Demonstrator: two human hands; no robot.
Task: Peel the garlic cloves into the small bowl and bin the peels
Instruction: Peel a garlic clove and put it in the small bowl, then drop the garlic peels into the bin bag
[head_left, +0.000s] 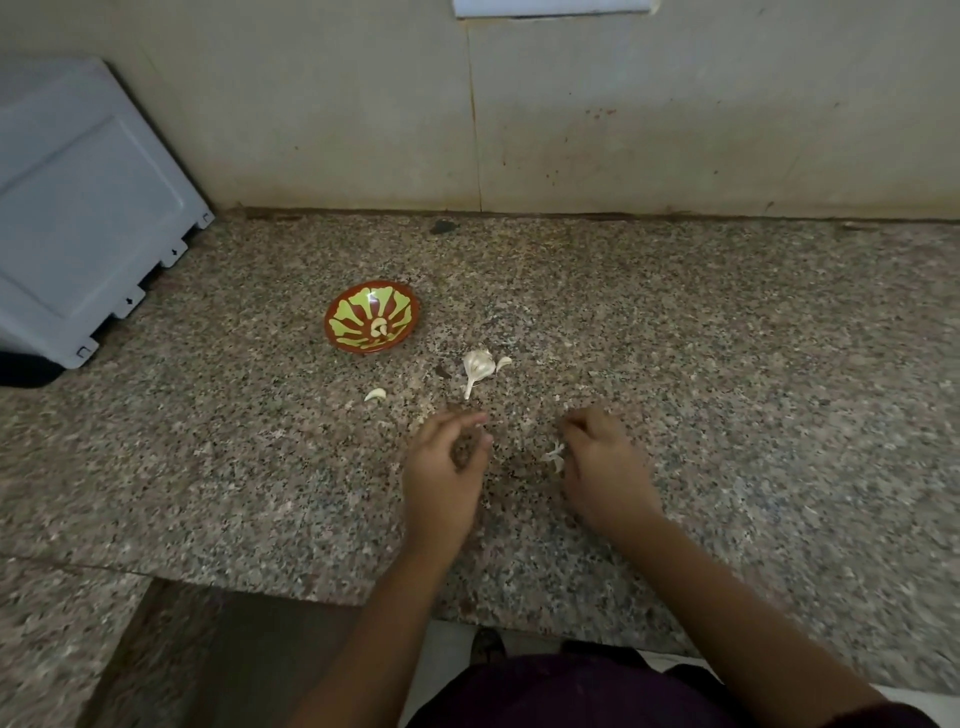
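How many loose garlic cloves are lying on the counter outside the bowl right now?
2: one clove below the bowl, one right of the garlic bulb. Either hand may hide more.

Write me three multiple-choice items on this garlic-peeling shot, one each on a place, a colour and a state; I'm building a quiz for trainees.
1. Where does the partly broken white garlic bulb lie?
A. inside the bowl
B. on the speckled granite counter, right of the bowl
C. in the left hand

2. What colours is the small patterned bowl?
A. red-brown with light green
B. blue with white
C. plain black

3. What does the right hand hold?
A. a knife
B. nothing
C. wisps of white garlic peel

Answers: 1 B, the bulb rests on the stone beside the bowl. 2 A, green petal shapes on red-brown. 3 C, peel shows at its fingers.
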